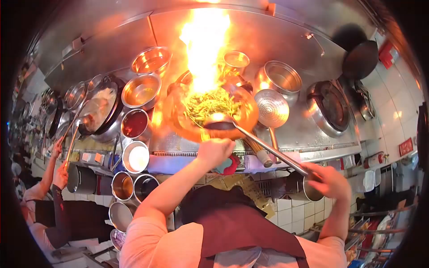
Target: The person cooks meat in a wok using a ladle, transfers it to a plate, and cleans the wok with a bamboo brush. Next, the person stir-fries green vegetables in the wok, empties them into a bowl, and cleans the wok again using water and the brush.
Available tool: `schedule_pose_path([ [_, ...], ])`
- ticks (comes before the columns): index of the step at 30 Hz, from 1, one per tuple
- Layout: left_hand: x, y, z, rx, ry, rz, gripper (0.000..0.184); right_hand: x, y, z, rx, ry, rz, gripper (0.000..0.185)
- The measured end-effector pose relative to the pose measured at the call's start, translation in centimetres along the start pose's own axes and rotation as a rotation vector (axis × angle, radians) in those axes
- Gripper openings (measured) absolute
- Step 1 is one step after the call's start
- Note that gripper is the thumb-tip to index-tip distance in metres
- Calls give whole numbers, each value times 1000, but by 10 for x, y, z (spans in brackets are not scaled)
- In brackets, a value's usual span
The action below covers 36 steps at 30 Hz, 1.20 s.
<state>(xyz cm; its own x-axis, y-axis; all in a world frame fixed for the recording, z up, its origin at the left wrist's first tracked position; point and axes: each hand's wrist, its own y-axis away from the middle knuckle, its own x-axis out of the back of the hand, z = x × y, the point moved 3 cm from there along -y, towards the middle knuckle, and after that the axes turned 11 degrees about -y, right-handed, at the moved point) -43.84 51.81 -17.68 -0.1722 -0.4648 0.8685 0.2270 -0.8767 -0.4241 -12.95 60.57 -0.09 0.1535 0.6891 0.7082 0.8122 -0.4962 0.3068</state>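
A wok (178, 123) full of green vegetable strips (210, 105) sits over the stove, with a tall flame (204, 49) rising from its far side. My left hand (216, 151) is closed at the wok's near edge; the part it grips is hidden under the fingers. My right hand (328, 181) is wrapped round the end of a long-handled ladle (272, 149). The ladle's bowl lies at the near side of the wok, against the vegetables. Just right of the wok rests a perforated skimmer (271, 108), its handle pointing toward me.
Metal bowls (141, 90) and containers of red sauce (135, 123) and white contents (136, 157) stand on the left. A pot (282, 77) and another wok (331, 107) are to the right. At far left, another person's hands (60, 177) work at a second wok (100, 107).
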Motion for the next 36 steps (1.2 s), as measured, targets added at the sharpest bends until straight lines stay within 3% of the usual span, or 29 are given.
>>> schedule_pose_path([
  [3, 49, -9, 21, -117, 64, 149, 27, 15, 0, -5, 3, 85, -46, 58],
  [5, 19, -28, 2, -94, 29, 136, 21, 10, -25, -19, -118, 161, -42, 58],
  [8, -64, -17, -28, -40, 38, 157, 22, -37, -115, 21, 238, 117, 124, 51],
  [9, -87, -7, -34, 4, 48, 135, 22, -51, -133, 15, 128, 39, 161, 49],
  [12, -116, 40, -24, -9, 77, 65, 24, -75, -156, 14, 132, 61, 325, 49],
  [15, -99, 69, -3, -24, 136, -147, 25, -75, -147, 9, 85, 37, 366, 50],
  [18, -70, 22, -14, -5, 150, -38, 26, -74, -116, 18, 101, -112, 330, 50],
  [19, -68, 8, -22, 49, 173, -49, 25, -66, -103, 6, -1, -125, 225, 49],
  [23, -24, -6, -16, 38, 135, -128, 25, -16, -29, -30, -40, -12, 68, 51],
  [27, 18, -17, -1, -54, 52, -10, 25, 10, -10, -40, -145, 76, -24, 54],
  [31, -45, -22, -23, -42, 23, -11, 25, -35, -91, -6, 160, 140, 135, 46],
  [34, -88, 18, -26, -31, 85, 57, 26, -75, -139, -1, 58, 68, 298, 41],
  [36, -90, 47, -19, -17, 208, -35, 26, -87, -140, 3, 90, 2, 378, 41],
])
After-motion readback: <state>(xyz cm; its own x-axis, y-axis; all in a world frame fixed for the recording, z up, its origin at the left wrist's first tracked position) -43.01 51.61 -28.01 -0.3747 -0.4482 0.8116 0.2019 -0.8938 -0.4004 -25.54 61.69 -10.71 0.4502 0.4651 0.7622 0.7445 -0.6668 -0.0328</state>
